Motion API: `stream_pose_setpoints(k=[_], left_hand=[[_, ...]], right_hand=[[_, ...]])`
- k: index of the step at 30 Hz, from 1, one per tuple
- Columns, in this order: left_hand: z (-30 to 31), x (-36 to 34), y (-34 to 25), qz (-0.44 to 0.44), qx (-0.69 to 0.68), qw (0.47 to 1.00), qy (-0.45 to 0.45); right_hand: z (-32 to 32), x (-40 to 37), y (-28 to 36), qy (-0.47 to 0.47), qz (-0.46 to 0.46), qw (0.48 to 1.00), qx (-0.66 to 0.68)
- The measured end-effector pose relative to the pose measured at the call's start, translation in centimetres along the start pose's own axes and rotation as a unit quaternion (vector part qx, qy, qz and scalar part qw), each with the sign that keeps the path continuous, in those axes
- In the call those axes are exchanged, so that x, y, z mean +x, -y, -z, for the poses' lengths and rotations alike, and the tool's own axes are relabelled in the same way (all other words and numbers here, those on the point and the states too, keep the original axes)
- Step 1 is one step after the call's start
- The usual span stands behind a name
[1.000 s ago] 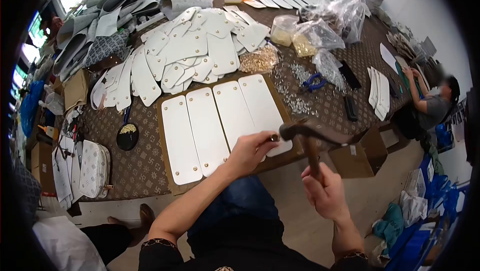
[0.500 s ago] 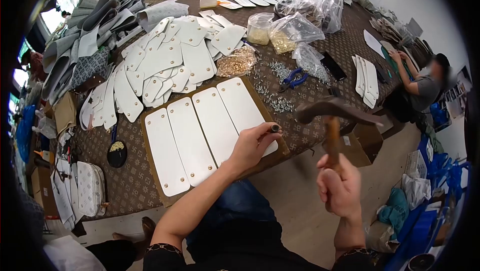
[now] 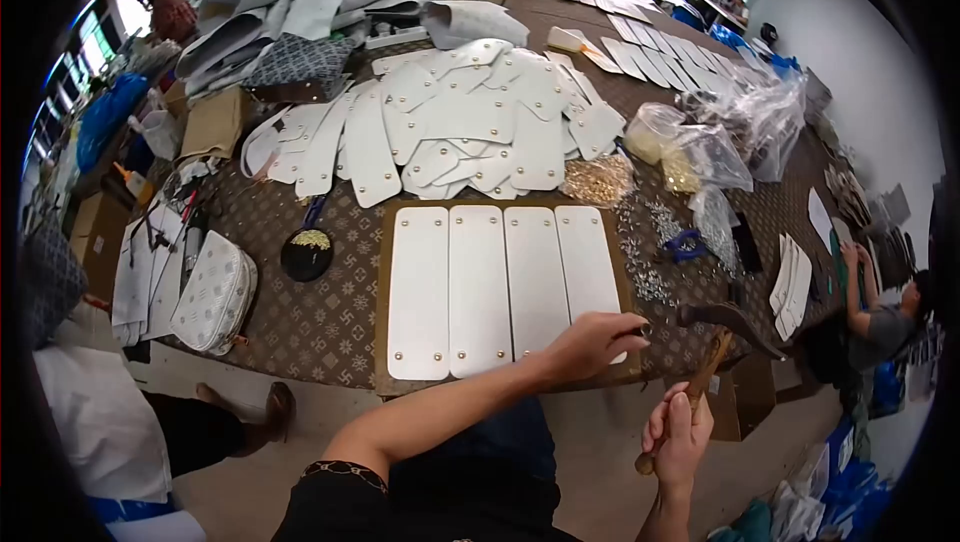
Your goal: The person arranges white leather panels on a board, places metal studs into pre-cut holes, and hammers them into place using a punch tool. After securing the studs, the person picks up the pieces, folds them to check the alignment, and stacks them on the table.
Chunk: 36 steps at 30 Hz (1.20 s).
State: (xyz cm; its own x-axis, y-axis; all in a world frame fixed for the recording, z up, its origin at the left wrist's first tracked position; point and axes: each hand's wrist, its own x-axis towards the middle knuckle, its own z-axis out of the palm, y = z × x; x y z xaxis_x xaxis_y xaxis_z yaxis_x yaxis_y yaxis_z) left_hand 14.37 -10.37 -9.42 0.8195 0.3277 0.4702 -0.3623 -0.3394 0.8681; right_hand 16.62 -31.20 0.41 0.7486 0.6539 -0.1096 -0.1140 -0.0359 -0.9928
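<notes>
Four long white pieces (image 3: 478,287) with gold rivets at their ends lie side by side on a brown board (image 3: 382,342) at the table's near edge. My left hand (image 3: 592,342) is over the lower end of the rightmost piece, its fingers closed round a small dark cylindrical tool (image 3: 641,332). To its right, my right hand (image 3: 680,432) grips the wooden handle of a hammer (image 3: 712,357). The curved metal head is raised near the table's edge, apart from my left hand.
Riveted white pieces (image 3: 460,122) are heaped behind the board. Gold rivets (image 3: 598,180), scattered silver bits (image 3: 650,242) and blue pliers (image 3: 682,246) lie right. A black dish (image 3: 307,255) and white pouch (image 3: 215,292) lie left. Another person (image 3: 880,307) sits far right.
The view has swung, so the table things appear farther right and the board looks straighter. Both hands still hold their tools; the hammer appears lower in the view.
</notes>
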Motion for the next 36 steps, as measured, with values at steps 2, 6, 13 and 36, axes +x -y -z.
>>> stream_pose_setpoints(k=[2,6,13,36], left_hand=[[-0.1,0.0,0.1,0.002,0.0,1.0,-0.002],[1.9,0.1,-0.9,0.045,-0.037,0.998,-0.013],[13.1,-3.8,-2.9,0.128,-0.08,0.973,-0.176],[28.5,-6.8,2.6,0.187,0.067,0.939,-0.28]], right_hand=[[-0.6,0.6,-0.4,-0.005,0.012,1.0,0.018],[-2.4,1.3,-0.9,0.022,0.006,0.999,0.025],[-8.5,4.0,-1.9,0.088,-0.037,0.995,0.036],[-20.7,12.3,-1.1,0.259,-0.078,0.954,-0.132]])
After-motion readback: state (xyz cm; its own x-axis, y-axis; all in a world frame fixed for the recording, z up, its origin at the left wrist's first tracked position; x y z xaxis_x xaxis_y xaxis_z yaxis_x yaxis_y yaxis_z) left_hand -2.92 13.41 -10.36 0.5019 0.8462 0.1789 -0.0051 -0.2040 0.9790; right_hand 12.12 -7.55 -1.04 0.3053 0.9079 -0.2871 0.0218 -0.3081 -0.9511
